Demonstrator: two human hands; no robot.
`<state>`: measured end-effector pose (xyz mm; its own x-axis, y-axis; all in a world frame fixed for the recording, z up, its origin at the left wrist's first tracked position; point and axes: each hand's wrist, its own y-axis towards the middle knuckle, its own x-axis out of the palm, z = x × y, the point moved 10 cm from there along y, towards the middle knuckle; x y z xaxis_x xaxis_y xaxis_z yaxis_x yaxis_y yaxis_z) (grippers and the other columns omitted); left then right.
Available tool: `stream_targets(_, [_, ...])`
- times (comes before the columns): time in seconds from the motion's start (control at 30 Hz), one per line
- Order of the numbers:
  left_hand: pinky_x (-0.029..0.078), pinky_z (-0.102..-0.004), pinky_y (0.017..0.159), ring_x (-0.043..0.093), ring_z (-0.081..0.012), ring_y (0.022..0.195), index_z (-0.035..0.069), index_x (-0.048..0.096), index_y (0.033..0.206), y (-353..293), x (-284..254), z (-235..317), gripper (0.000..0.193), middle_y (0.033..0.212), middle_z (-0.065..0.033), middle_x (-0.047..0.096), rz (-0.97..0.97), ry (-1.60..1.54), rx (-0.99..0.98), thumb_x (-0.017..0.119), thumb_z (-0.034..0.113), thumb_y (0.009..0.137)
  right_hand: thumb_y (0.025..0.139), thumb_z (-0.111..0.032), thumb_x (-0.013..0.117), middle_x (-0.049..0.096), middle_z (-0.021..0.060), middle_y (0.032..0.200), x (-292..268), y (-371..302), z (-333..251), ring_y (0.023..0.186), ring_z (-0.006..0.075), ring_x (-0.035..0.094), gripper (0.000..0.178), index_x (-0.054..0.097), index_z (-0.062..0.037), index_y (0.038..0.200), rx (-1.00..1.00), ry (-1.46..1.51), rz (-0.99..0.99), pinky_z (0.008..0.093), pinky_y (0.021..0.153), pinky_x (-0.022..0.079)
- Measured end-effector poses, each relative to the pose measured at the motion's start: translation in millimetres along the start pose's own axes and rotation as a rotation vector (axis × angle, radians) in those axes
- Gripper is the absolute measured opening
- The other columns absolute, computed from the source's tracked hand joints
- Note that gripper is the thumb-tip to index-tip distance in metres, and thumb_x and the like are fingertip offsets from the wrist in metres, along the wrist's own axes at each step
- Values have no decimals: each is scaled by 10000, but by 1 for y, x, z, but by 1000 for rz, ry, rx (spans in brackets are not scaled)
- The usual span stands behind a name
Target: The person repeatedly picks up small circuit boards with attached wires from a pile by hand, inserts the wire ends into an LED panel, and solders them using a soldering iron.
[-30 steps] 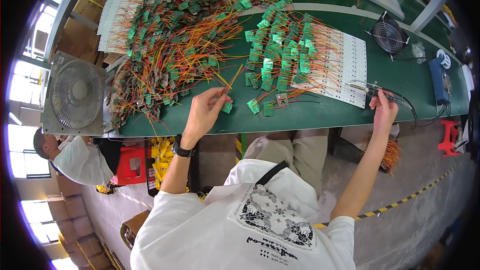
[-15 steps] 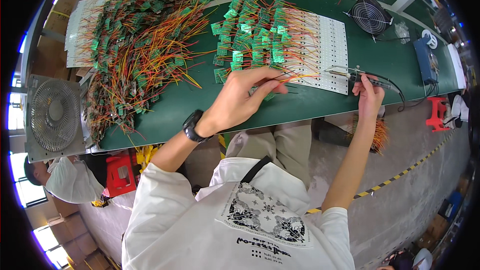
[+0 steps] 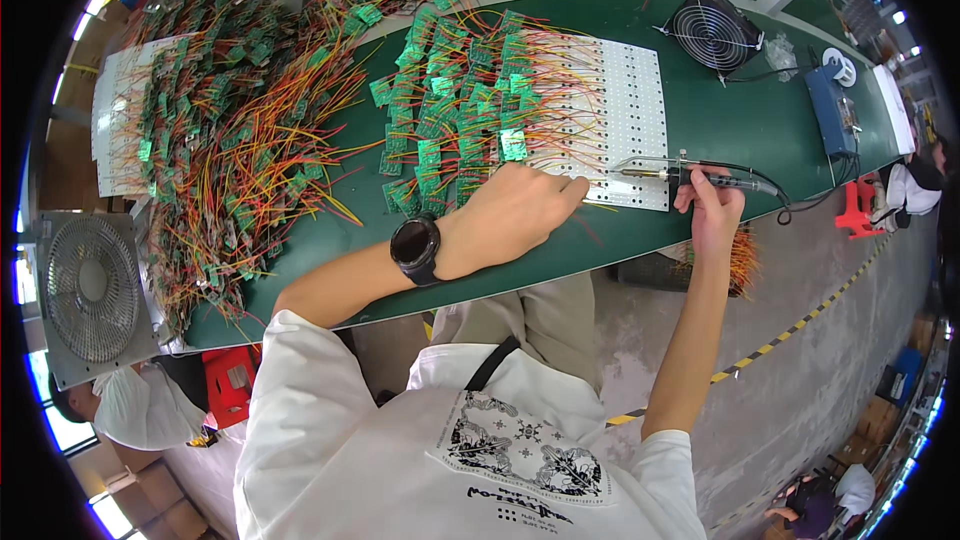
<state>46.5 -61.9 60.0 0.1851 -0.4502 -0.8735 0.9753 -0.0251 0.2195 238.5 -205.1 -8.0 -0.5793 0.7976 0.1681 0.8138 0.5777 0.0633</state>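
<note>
My left hand (image 3: 512, 220), palm down with curled fingers, is at the near edge of the white perforated board (image 3: 637, 100). Its fingers are closed and hide whatever they pinch; a yellow wire end and a blurred red one show close to the fingertips. Rows of green circuit boards (image 3: 430, 155) lie beside and under that hand, their red and yellow wires (image 3: 565, 90) fanned across the perforated board. In my right hand (image 3: 712, 205) is a soldering iron (image 3: 690, 174), gripped like a pen, with its tip pointing left over the board's near right corner.
A large heap of wired circuit boards (image 3: 240, 120) covers the table's left. At the back right are a small black fan (image 3: 712, 30), a blue box unit (image 3: 832, 110) and a solder spool (image 3: 839, 67). A grey fan (image 3: 93, 285) stands at the left edge; a bin of wires (image 3: 655, 273) sits below.
My left hand has turned palm down and come onto the board's near edge; the red and yellow wires it pinched are now mostly hidden. My right hand keeps the soldering iron. The view has shifted slightly.
</note>
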Motion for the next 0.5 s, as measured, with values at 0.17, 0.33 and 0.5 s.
stream_targets(0.17, [485, -413, 570, 629, -331, 653, 9, 578, 910, 7, -1, -11, 120, 744, -160, 640, 124, -182, -87, 598, 89, 823, 868, -85, 630, 624, 115, 723, 1, 0, -1, 560, 163, 588, 206, 592, 74, 994, 2, 20, -24, 259, 514, 437])
stream_targets(0.33, [496, -377, 570, 631, -283, 614, 42, 665, 844, 8, 6, -18, 94, 705, -112, 658, 129, -257, -126, 635, 107, 782, 868, -58, 619, 627, 104, 783, 8, 2, -6, 627, 165, 592, 197, 590, 72, 1013, 24, -25, -48, 270, 568, 445])
stream_targets(0.5, [490, -360, 549, 627, -265, 589, 61, 689, 811, 4, 7, -23, 83, 666, -87, 649, 245, -213, -100, 648, 107, 756, 867, -46, 613, 630, 113, 806, 4, -5, 0, 624, 178, 602, 197, 585, 76, 1019, 27, -40, -15, 280, 570, 456])
